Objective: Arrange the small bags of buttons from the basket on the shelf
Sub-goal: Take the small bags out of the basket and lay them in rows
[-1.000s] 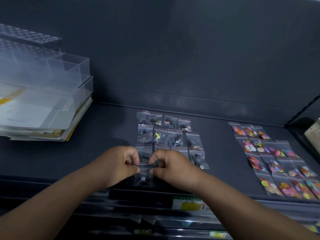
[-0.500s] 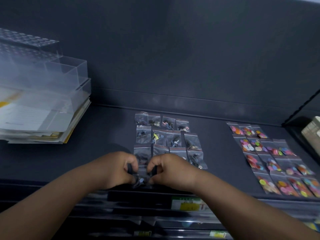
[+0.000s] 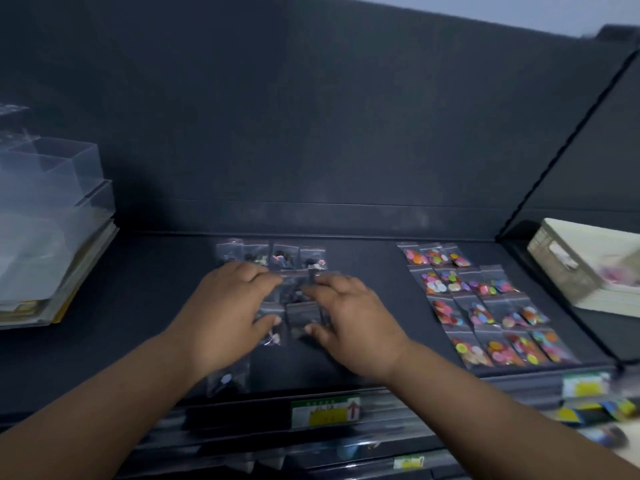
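Left hand (image 3: 225, 306), right hand (image 3: 349, 317) on mid-shelf bags (image 3: 284, 255)

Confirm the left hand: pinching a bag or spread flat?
Spread flat: the left hand lies with straight fingers on the small clear plastic bags of dark buttons, curled round none.

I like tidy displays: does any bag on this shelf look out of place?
Yes. One small bag lies alone near the front edge of the shelf, apart from the dark-button grid, seemingly not yet lined up. The colourful bags sit in rows.
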### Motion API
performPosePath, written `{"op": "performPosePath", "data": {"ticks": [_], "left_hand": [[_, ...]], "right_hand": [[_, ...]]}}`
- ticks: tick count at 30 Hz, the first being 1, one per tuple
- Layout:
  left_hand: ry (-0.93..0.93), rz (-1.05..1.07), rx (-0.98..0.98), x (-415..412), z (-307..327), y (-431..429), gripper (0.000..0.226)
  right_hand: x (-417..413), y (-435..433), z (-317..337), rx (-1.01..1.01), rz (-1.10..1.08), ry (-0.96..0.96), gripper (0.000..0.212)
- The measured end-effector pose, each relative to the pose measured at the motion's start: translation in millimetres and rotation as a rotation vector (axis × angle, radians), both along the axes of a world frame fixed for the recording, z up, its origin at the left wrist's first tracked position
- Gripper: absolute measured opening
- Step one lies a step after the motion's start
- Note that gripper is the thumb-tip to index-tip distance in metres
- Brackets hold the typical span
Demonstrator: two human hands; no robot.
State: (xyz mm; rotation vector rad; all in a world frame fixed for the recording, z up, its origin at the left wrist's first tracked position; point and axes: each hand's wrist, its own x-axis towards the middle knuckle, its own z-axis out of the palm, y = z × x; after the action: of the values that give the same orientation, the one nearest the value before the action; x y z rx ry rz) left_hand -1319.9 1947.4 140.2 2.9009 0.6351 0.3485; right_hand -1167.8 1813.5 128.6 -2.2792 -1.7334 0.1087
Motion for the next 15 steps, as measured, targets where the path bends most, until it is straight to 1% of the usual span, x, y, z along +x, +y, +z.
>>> {"op": "performPosePath", "data": {"ticks": [4, 8, 12, 15], "left_hand": [[0.014, -0.06, 0.058, 37.3, 8.4, -25.5, 0.063], [-0.008, -0.102, 0.072, 90.6, 16.3, -65.4, 0.062], [-0.031, -0.187, 0.062, 153.5, 18.8, -120.6, 0.061], [-0.063, -0.211, 0.023, 203.0, 24.4, -175.8, 0.059]], "right_hand": [[34.8, -37.4, 8.1, -0.027, -0.074, -0.06, 0.06], [78.9, -92.3, 15.9, -0.005, -0.176, -0.092, 0.062], [130.9, -165.0, 26.4, 0.052, -0.268, -0.125, 0.059], [174.1, -225.9, 34.7, 0.01, -0.334, -0.116, 0.06]]}}
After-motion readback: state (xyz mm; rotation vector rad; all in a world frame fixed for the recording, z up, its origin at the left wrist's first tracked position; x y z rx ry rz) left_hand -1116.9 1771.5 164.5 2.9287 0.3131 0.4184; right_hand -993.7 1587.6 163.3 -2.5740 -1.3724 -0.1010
